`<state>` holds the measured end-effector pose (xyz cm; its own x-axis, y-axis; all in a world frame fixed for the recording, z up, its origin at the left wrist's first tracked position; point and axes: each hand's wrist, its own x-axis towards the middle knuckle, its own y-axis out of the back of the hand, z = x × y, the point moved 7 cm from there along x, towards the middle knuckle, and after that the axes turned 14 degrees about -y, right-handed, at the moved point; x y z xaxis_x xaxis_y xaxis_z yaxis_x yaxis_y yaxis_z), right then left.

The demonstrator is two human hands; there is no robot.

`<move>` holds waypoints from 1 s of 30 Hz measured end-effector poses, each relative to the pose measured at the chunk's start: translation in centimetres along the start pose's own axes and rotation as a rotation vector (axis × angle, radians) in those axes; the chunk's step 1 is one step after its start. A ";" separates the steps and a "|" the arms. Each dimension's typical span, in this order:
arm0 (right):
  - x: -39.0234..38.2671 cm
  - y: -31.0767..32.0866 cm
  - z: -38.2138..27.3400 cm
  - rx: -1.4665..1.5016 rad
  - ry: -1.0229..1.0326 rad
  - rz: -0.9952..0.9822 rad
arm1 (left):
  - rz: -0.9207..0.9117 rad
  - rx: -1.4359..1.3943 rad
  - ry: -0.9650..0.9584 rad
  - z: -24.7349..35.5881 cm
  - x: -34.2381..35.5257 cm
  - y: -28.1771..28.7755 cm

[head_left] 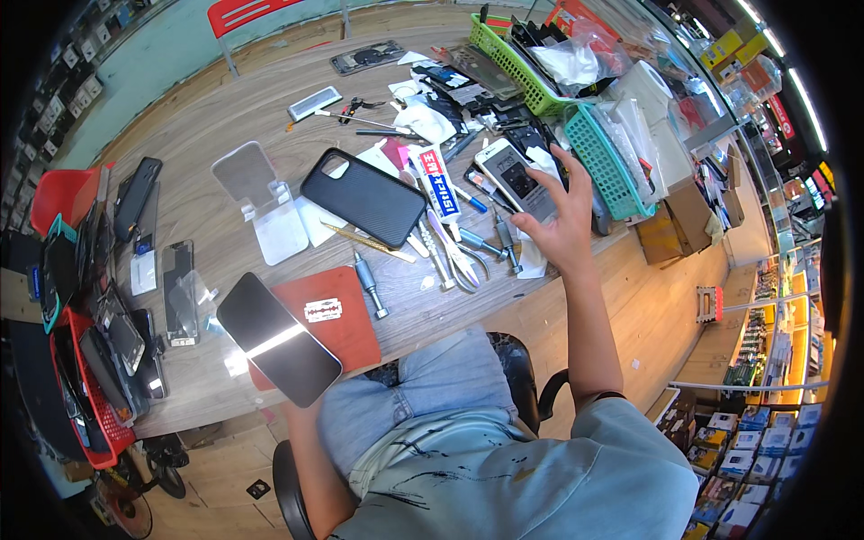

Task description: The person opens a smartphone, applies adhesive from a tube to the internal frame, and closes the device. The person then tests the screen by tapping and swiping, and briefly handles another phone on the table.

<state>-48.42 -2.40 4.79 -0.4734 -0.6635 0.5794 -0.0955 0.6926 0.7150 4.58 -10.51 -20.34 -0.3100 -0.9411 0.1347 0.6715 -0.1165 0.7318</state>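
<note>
My left forearm rises to the lower end of a dark-screened smartphone, which hides my left hand beneath it. The phone is tilted over a reddish-brown mat, a bright light streak across its glass. A razor blade lies on the mat. My right hand is over the table's right side, thumb and fingers apart. Its fingers are around a white smartphone with a dark display; whether they touch it I cannot tell. A black phone case lies mid-table beside a glue tube.
Several screwdrivers and tweezers lie near the front edge. A clear plastic case rests left of centre. Green baskets of parts stand at the right. A red basket with phones stands at the left.
</note>
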 end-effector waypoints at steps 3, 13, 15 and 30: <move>-0.1 0.3 0.2 -0.004 -0.020 -0.001 | -0.037 0.020 -0.094 -1.4 0.2 -1.2; 0.1 -0.3 0.0 -0.049 -0.019 -0.030 | -0.083 0.073 -0.061 -1.5 0.2 -1.2; 0.1 -0.3 -0.2 -0.044 -0.018 -0.027 | -0.086 0.073 -0.074 -1.5 0.3 -1.1; 0.2 -0.6 -0.5 -0.082 0.011 -0.067 | 0.004 0.055 -0.299 -4.5 0.3 -3.3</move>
<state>-48.04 -3.07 4.71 -0.4582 -0.7113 0.5329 -0.0547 0.6211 0.7819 5.27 -11.80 -25.72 -0.4969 -0.8057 0.3225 0.6383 -0.0876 0.7648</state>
